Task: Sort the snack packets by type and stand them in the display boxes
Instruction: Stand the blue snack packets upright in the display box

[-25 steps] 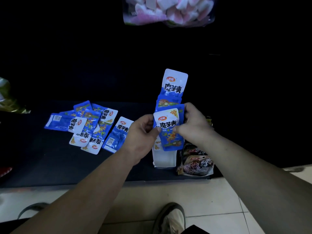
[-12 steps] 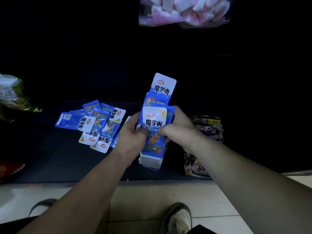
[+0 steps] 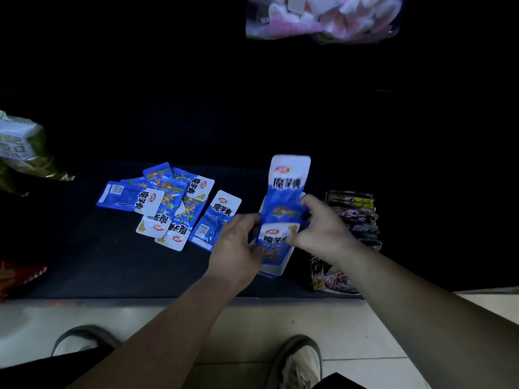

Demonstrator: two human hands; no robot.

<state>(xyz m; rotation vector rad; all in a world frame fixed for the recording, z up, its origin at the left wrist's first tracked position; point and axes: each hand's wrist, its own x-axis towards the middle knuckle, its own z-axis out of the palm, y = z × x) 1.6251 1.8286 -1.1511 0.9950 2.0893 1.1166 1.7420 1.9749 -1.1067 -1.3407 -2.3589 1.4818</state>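
A blue and white display box (image 3: pixel 289 175) stands on the dark shelf, its tall back flap upright. My left hand (image 3: pixel 238 245) and my right hand (image 3: pixel 323 231) both pinch a blue snack packet (image 3: pixel 276 242) at the box's front, the left at its left edge, the right at its top right corner. Several more blue packets (image 3: pixel 168 203) lie loose in a heap to the left. A dark display box (image 3: pixel 354 220) with dark packets stands just right of my right hand.
A bag of pink and white sweets (image 3: pixel 323 15) hangs at the top. A green bag (image 3: pixel 22 147) sits at the far left and a red packet (image 3: pixel 16 273) below it. The shelf's front edge (image 3: pixel 168 300) meets the tiled floor, where my shoes (image 3: pixel 297 360) stand.
The blue packet has gone down from in front of the box's flap into the box's front. Both hands followed it down. The camera shifted, so the shelf sits lower in view.
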